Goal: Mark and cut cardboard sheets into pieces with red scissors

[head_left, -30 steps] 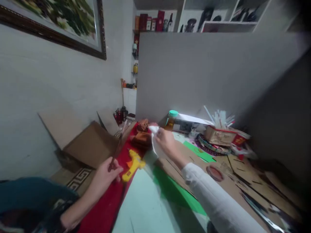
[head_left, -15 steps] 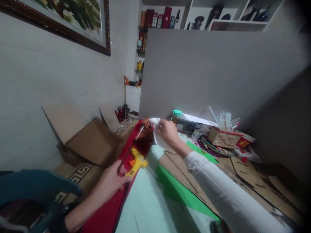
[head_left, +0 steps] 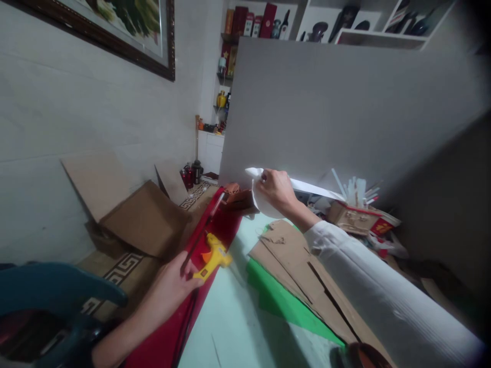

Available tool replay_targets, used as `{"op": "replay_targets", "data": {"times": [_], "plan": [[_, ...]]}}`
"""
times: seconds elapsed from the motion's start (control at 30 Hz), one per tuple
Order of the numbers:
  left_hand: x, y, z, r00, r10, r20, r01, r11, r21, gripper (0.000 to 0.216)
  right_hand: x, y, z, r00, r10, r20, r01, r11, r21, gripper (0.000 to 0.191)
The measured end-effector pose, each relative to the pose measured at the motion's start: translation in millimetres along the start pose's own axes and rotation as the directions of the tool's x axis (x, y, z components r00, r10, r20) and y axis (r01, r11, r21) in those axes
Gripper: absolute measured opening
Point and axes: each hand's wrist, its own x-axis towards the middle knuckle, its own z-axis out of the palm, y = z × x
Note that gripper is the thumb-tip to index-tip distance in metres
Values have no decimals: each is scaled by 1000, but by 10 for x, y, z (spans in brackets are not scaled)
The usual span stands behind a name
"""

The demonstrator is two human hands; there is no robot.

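Note:
My left hand [head_left: 183, 273] is closed around the handle of a yellow hot glue gun [head_left: 212, 258], over the red strip [head_left: 163, 332] along the table's left edge. A thin dark line, a rod or cord, runs past those fingers towards the far end; which it is I cannot tell. My right hand [head_left: 276, 188] is raised above the far end of the table, pinching a crumpled white tissue [head_left: 265, 202]. Below and left of the tissue lies a brown, leathery-looking object [head_left: 240, 201], partly hidden.
Brown cardboard pieces [head_left: 295, 260] lie on a green sheet [head_left: 276, 296] on the pale table [head_left: 218, 317]. A box of glue sticks [head_left: 353, 217] stands at right. A round brown object [head_left: 366, 355] sits near the front. Left are an opened carton [head_left: 143, 220] and a teal chair [head_left: 61, 286].
My right hand has lifted and moved right with the tissue, away from the brown object. My left hand with the glue gun has shifted only slightly. The view has tilted a little.

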Motion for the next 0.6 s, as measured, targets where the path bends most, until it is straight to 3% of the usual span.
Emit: {"op": "replay_targets", "data": {"times": [0.3, 0.47, 0.6], "plan": [[-383, 94, -233, 992, -124, -17, 122, 988, -96, 23, -79, -233, 122, 1000, -17, 25, 15, 995, 96, 23], [-496, 78, -251, 977, -199, -75, 192, 978, -85, 28, -138, -461, 218, 999, 1, 32, -7, 984, 180, 24], [-528, 82, -233, 974, -215, -66, 207, 972, -109, 31, -254, -505, 436, 998, 50, 36, -58, 966, 251, 24]]}}
